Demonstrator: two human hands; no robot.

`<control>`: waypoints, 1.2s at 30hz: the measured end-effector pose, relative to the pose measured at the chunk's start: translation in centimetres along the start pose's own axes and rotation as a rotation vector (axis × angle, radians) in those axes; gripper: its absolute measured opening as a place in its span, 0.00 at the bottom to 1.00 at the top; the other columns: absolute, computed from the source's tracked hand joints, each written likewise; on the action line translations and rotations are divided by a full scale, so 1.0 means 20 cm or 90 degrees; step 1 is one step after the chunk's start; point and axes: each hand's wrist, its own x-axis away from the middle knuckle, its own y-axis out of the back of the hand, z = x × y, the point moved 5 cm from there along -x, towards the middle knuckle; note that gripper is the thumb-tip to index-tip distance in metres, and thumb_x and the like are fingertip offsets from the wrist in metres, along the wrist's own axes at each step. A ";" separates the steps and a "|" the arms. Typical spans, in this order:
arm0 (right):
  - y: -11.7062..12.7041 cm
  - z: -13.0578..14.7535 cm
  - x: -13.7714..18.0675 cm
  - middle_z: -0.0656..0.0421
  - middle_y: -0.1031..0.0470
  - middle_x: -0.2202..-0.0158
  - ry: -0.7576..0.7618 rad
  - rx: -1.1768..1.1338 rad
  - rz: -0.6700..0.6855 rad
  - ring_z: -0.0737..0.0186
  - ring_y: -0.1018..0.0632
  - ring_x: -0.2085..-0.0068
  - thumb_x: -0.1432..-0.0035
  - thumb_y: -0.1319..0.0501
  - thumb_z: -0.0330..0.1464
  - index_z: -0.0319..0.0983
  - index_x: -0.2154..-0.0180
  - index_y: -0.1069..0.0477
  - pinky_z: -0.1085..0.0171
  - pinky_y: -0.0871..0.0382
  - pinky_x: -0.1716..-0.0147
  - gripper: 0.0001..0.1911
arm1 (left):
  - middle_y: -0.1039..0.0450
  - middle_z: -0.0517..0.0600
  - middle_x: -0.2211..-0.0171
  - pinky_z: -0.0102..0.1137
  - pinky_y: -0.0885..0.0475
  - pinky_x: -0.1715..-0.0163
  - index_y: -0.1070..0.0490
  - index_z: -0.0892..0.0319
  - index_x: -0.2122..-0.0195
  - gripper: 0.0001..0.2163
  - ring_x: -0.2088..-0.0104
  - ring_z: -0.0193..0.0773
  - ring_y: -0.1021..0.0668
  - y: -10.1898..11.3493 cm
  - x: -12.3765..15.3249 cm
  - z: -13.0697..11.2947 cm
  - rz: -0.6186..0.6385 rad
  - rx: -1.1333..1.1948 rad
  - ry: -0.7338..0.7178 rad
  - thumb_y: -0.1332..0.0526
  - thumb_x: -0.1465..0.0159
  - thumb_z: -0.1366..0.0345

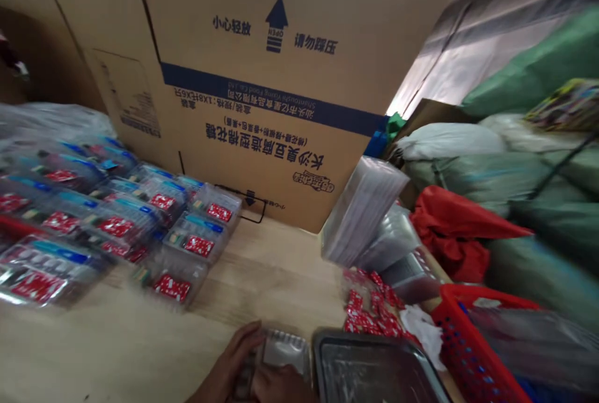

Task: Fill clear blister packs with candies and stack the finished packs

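Observation:
At the bottom middle a clear plastic tray point(286, 348) with a ridged edge lies on the table, partly covered by my hands. My left hand point(231, 362) closes around its left side, the fingertips at the far corner. My right hand point(281, 383), cut off by the lower edge, is curled over the near part with its fingers on the tray. What lies under the fingers is hidden, and both hands are slightly blurred. Right beside the tray stands a dark-rimmed rectangular tray point(374, 362).
Several packed clear boxes point(199, 244) with red sachets cover the left. A big cardboard carton point(262, 97) stands behind. To the right are stacked clear plastic trays point(362, 209), loose red sachets point(369, 306), a red basket point(486, 344) and sacks point(505, 172).

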 end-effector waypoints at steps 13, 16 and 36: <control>0.46 -0.16 0.10 0.61 0.30 0.71 -0.055 -0.223 -0.157 0.66 0.30 0.70 0.47 0.48 0.25 0.39 0.69 0.37 0.68 0.42 0.69 0.05 | 0.37 0.54 0.47 0.44 0.37 0.47 0.44 0.53 0.43 0.36 0.47 0.51 0.34 0.09 -0.25 -0.21 0.130 -0.058 0.101 0.33 0.53 0.57; 0.61 -0.25 0.10 0.63 0.34 0.74 -0.044 -0.307 -0.166 0.68 0.34 0.72 0.42 0.50 0.31 0.39 0.71 0.39 0.69 0.43 0.71 0.06 | 0.58 0.59 0.35 0.48 0.45 0.41 0.70 0.52 0.36 0.54 0.37 0.56 0.47 0.09 -0.22 -0.18 0.135 -0.132 0.114 0.31 0.55 0.61; 0.44 -0.76 -0.06 0.45 0.32 0.55 -0.294 0.011 -0.088 0.50 0.29 0.55 0.55 0.35 0.33 0.33 0.62 0.29 0.59 0.35 0.58 0.17 | 0.33 0.60 0.45 0.52 0.38 0.48 0.29 0.62 0.56 0.18 0.44 0.50 0.33 0.30 -0.74 0.25 0.101 -0.637 0.235 0.54 0.41 0.81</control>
